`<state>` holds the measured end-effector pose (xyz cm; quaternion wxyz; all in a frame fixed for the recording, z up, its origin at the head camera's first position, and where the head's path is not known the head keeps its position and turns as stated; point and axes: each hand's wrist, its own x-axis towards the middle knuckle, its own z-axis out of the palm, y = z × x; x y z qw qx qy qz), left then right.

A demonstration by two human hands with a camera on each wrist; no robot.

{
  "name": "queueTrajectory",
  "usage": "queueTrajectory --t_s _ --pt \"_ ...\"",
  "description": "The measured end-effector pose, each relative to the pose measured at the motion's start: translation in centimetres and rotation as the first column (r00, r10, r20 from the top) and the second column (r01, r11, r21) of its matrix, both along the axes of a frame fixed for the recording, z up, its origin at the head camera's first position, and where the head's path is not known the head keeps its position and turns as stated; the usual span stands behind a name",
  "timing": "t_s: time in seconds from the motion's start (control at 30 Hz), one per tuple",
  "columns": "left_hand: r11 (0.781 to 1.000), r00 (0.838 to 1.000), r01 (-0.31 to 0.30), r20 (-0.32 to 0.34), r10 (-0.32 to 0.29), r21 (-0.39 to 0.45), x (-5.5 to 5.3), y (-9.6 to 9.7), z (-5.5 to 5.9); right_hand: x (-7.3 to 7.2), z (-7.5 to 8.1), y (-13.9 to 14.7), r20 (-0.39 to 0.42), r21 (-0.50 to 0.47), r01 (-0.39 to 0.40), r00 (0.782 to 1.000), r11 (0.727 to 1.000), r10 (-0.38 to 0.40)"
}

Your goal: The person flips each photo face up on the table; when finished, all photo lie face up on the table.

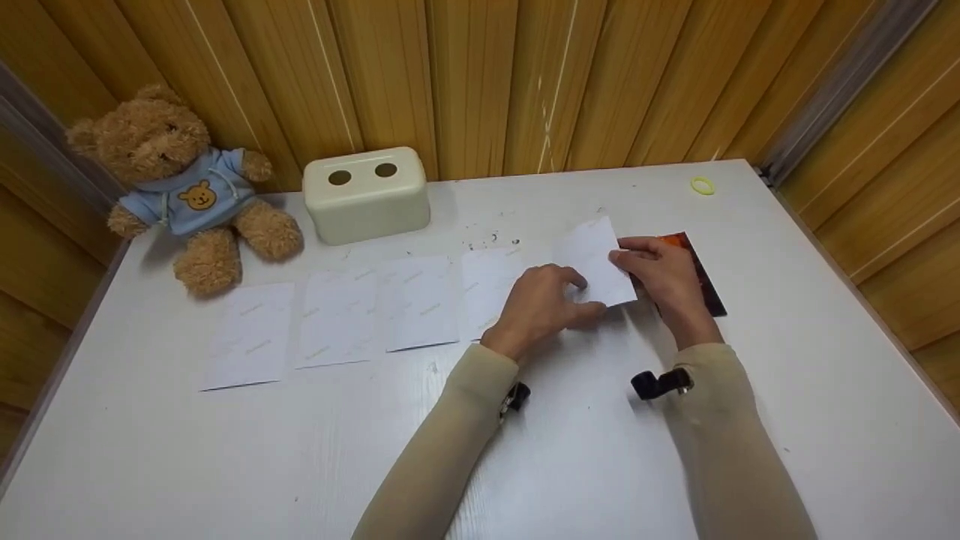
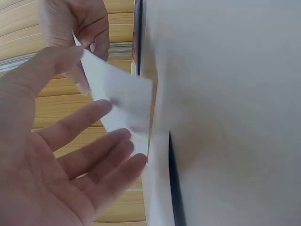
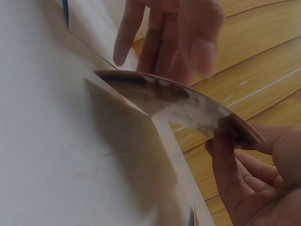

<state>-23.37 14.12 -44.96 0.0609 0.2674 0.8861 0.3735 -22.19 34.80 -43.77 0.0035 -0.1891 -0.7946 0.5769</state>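
My right hand (image 1: 667, 281) pinches a photo print (image 1: 600, 259) by its right edge, thumb on the white back. The print is lifted and tilted off the table; its glossy picture side (image 3: 174, 101) faces down and bows in the right wrist view. My left hand (image 1: 536, 307) is at the print's left side, fingers spread and loosely bent near the white back (image 2: 120, 89); whether they touch it I cannot tell. Beneath and beyond my right hand lies a dark, orange-marked photo (image 1: 709, 289), picture up, partly hidden.
Several white-backed prints lie in a row to the left, such as the leftmost print (image 1: 251, 334). Behind them stand a cream box with two holes (image 1: 367, 206) and a teddy bear (image 1: 199, 195) in a blue hoodie. A yellow-green ring (image 1: 703, 185) lies at the table's back right.
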Motion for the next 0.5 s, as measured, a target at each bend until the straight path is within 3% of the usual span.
queueTrajectory --t_s 0.2,0.33,0.5 --pt "0.984 0.997 -0.048 0.074 0.035 0.173 -0.06 0.06 0.27 -0.05 0.29 -0.21 -0.067 -0.106 -0.029 0.997 0.994 0.022" --pt "0.958 0.987 -0.096 0.148 0.058 0.269 -0.13 0.0 0.3 0.04 0.59 -0.41 -0.091 -0.162 -0.058 0.995 0.985 0.044" --pt "0.916 0.977 -0.159 0.193 0.092 0.368 -0.09 0.0 0.36 0.12 0.74 -0.69 -0.123 -0.263 -0.101 0.99 0.959 0.07"
